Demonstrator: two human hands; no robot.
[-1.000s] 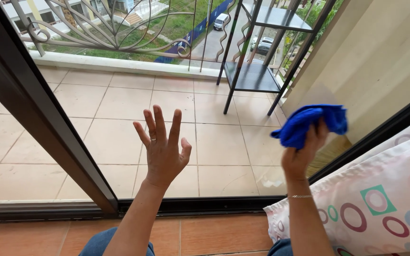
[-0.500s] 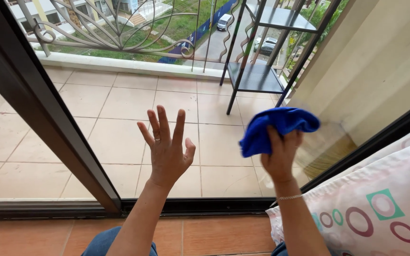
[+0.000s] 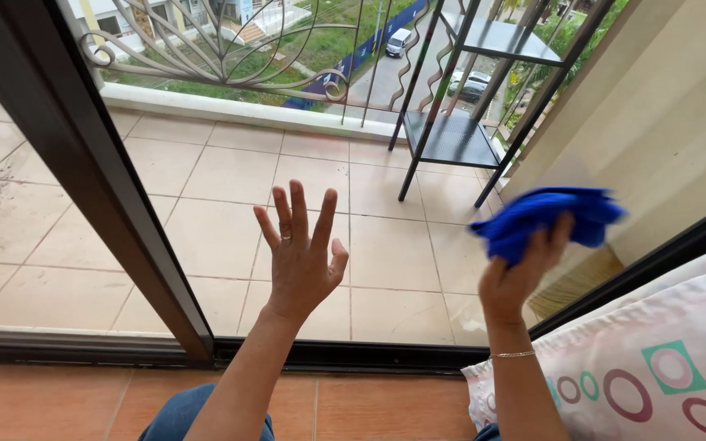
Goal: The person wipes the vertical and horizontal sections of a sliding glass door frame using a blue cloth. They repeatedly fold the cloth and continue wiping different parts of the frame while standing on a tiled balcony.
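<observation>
My left hand is flat against the glass pane of a sliding door, fingers spread, a ring on one finger. My right hand presses a bunched blue cloth against the same glass, further right and a little higher. A thin bracelet circles my right wrist. The cloth is blurred with motion.
A dark door frame post slants down on the left to the bottom track. Beyond the glass lie a tiled balcony, a black metal shelf rack and a scrolled railing. A patterned pillow lies at the lower right.
My right hand swept the blue cloth left across the glass, then back to the right. My left hand stayed flat on the pane.
</observation>
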